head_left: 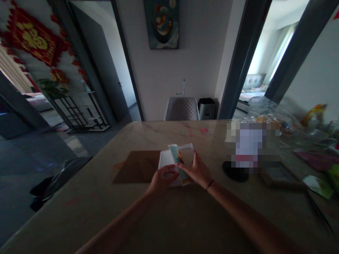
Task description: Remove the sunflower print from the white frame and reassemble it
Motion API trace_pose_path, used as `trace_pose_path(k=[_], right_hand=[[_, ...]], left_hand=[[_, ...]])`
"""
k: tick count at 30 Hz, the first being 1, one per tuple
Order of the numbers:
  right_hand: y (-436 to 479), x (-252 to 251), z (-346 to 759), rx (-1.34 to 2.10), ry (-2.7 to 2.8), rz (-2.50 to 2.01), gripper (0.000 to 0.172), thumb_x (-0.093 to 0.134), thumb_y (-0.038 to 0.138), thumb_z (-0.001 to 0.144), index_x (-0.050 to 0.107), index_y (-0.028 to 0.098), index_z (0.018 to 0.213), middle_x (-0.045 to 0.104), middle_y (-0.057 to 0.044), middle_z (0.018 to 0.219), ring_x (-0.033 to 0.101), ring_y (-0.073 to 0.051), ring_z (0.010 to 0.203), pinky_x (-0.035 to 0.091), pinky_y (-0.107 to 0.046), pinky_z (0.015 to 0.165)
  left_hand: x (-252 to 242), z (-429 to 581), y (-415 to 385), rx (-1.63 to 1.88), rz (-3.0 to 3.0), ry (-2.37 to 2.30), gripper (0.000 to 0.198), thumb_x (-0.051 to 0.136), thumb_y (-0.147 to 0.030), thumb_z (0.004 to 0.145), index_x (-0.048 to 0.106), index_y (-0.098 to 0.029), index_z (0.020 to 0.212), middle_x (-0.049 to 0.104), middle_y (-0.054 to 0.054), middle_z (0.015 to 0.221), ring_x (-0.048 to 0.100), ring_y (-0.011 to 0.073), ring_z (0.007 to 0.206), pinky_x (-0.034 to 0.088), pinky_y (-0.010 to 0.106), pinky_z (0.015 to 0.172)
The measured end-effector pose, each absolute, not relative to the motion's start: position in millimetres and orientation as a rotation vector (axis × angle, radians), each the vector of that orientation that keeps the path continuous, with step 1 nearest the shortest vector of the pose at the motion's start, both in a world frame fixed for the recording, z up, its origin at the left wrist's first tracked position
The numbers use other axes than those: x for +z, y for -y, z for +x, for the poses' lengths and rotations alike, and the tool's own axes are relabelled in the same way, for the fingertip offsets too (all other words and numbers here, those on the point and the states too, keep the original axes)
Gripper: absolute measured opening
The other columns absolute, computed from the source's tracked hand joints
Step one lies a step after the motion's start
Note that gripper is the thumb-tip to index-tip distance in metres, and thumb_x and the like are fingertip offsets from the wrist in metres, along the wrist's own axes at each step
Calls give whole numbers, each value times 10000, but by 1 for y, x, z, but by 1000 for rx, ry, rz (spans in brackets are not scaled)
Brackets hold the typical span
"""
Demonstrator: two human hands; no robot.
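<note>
A picture card [175, 155] with a blue-green and orange print stands tilted above the table, its top edge curling over. My right hand [198, 171] grips it from the right, thumb across the front and fingers behind. At its lower left edge, the curled fingers of my left hand [164, 178] close on the card. Beneath and behind lies a flat white-edged piece [164, 158]; whether it is a folder, a frame or a box I cannot tell. A brown envelope [135, 167] lies flat to the left of my left hand.
The marble-look table [148, 132] spreads around my hands. A round black base [235, 173] stands at right below a blurred-out patch. Farther right are clear plastic wrapping [275, 113] and a green-and-white packet [319, 187]. A quilted chair [182, 108] stands across the table.
</note>
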State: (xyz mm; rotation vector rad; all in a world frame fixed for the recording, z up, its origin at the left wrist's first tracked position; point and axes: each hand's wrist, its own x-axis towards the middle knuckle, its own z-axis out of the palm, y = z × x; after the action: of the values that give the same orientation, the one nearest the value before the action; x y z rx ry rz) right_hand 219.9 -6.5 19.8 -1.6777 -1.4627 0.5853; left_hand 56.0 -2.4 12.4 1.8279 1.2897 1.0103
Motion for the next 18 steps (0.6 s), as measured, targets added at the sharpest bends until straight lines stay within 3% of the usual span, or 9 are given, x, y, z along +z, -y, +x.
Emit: trace_pose_path(k=[8,15,18], right_hand=[[-12,26,243,439,1451,-1508,495,503,546,729,544,175,1054,549,-135,1105,432,-274,1135,310,-394,963],[-6,21,222,860,1442,-1349,481,611,524,651,570,193,998,642,-71,899,588,-207,859,431,-327,779],[-5,22,215,1051,1379,-1308,427,590,503,676,579,187,963,659,-65,868,606,-202,828,439,-302,723]], left_hand=[[13,57,5,981,1852,-1346,135,623,-311,661,651,-190,608,652,76,1034,610,229,921,433,368,873],[8,57,4,1002,1880,-1304,142,619,-338,661,638,-205,615,663,52,1006,614,227,902,443,377,851],[6,54,1,1019,1792,-1248,163,592,-348,681,630,-202,744,664,63,1001,609,224,915,439,372,845]])
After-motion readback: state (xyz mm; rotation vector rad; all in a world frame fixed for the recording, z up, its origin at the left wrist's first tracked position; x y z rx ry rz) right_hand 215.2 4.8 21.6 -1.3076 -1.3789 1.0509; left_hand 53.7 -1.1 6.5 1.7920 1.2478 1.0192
